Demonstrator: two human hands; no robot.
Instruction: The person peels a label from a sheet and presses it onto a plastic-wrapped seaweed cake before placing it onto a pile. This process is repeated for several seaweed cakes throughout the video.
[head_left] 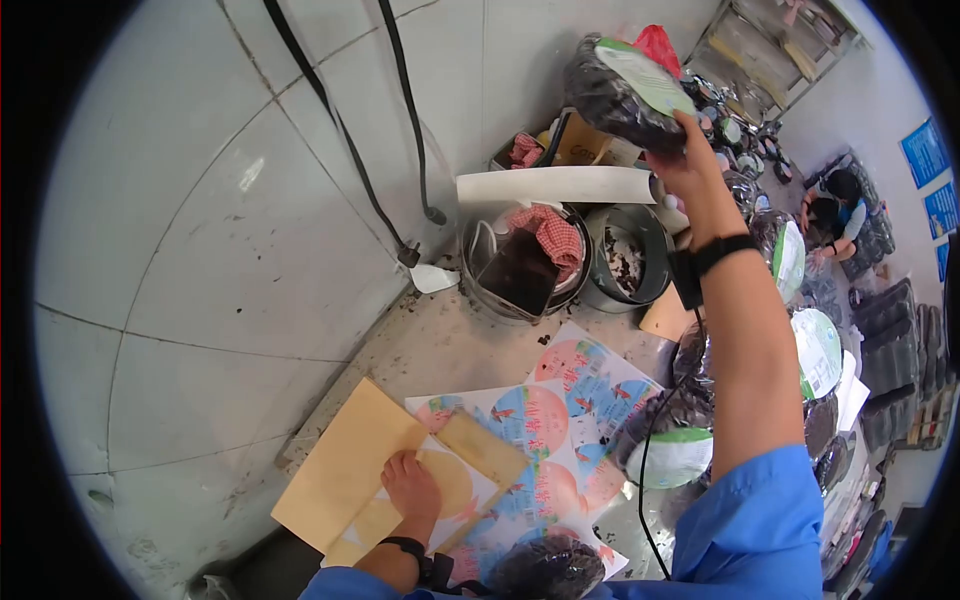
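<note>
Head view: the right hand (678, 170) holds up a dark, wrapped package (612, 108) beyond the far edge of a white roll (560, 187), well above the desk (400, 350). Its grip is closed on the package's near end, beside the green-and-white label (645, 78); the finger placement underneath is hidden. The left hand (412, 488) lies palm down, grasping nothing, on pale sheets beside a larger yellow sheet (350, 455), with brightly printed sheets (545, 420) next to them.

The package looks light to moderate for its size, with a lumpy, yielding body inside shiny film. That film is probably slippery and could crease or tear under a hard pinch, and the contents may crumble if squeezed. Held by one end, the far end could sag; a broad hold around the middle, or a palm beneath, would suit it better. The sheets seem thin and flexible, easy to slide or bend, so flat pressure away from the corners steadies them best.

Near the wall stand a metal pot (498, 312) with a checked cloth (556, 240) and a second pot (655, 272). Another dark package (548, 572) sits close to the body.
</note>
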